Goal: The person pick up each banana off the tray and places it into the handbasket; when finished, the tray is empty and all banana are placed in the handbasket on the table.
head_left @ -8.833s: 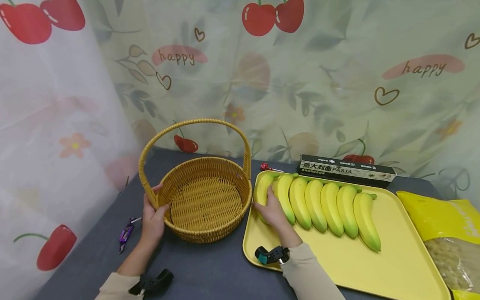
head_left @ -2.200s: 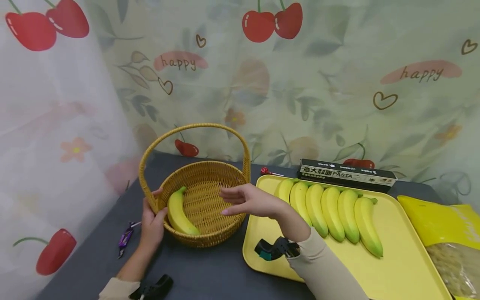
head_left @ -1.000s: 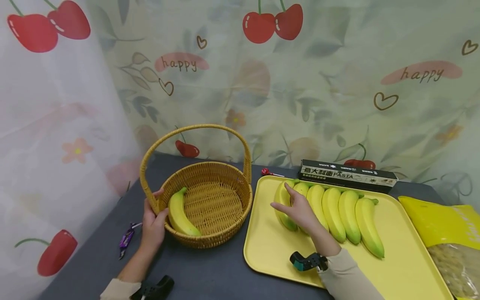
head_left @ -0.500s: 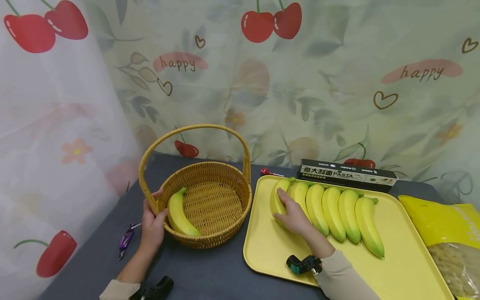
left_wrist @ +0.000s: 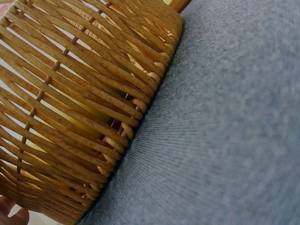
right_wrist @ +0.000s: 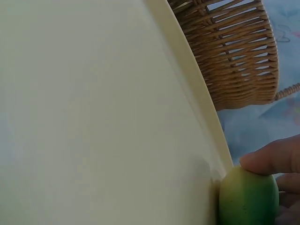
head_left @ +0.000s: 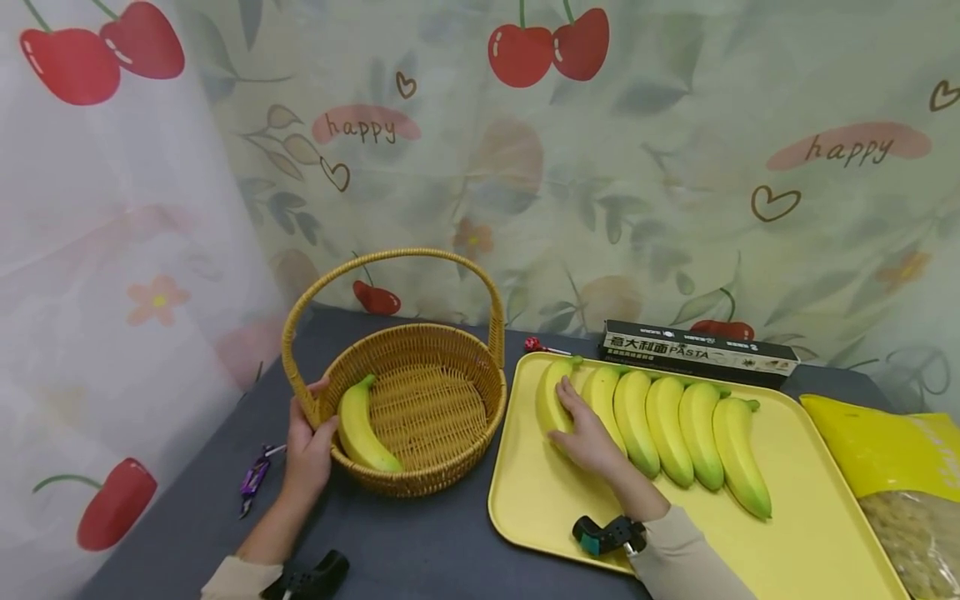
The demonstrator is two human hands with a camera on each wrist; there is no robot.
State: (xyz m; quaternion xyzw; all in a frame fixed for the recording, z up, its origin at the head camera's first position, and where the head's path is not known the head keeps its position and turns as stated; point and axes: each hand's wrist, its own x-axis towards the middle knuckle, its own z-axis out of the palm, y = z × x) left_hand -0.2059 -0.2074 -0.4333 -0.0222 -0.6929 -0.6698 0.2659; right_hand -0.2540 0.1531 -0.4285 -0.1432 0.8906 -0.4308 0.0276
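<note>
The right hand (head_left: 588, 437) pinches the end banana (head_left: 551, 404) between thumb and fingers, near the far left corner of the yellow tray (head_left: 540, 517); that banana's long axis runs far edge to near edge. The left hand (head_left: 309, 454), farther off, grips the rim of the wicker basket (head_left: 450, 473) (one loose banana (head_left: 362, 429) inside), just beyond the tray's left edge.

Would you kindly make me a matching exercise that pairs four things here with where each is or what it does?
Column one:
1. Left hand
2. Right hand
3. Pasta box
4. Purple-wrapped lollipop

Column two:
A. Lies behind the yellow tray
B. Lies on the dark tabletop, left of the basket
C. Grips the basket
D. Holds a banana

Pairs: 1-C; 2-D; 3-A; 4-B
</note>
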